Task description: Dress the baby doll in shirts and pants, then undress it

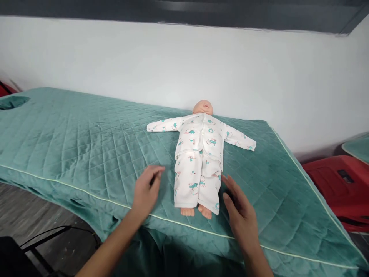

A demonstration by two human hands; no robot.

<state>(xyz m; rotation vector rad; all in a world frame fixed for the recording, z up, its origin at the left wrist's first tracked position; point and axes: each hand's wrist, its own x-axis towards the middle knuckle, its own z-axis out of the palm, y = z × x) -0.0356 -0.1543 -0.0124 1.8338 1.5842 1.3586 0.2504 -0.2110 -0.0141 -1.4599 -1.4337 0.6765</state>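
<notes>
A baby doll (204, 107) lies on its back on the green quilted cover, its feet pointing toward me. It wears a white long-sleeved top (198, 132) and white trousers (188, 181), both printed with small green figures. Its sleeves spread out to the sides, hiding the doll's hands, while bare toes show below the trouser legs. Left of the trousers, my left hand (147, 190) is held apart from the cloth, fingers bent and thumb separated. My right hand (240, 211) is open beside the other trouser leg, fingertips close to its edge; whether they touch cannot be made out.
The green quilted cover (86, 142) drapes over a bed or couch against a white wall (144, 61). Red plastic chairs (337, 188) stand at the right. A dark frame with a cable (47, 234) is at the lower left, above a grey floor.
</notes>
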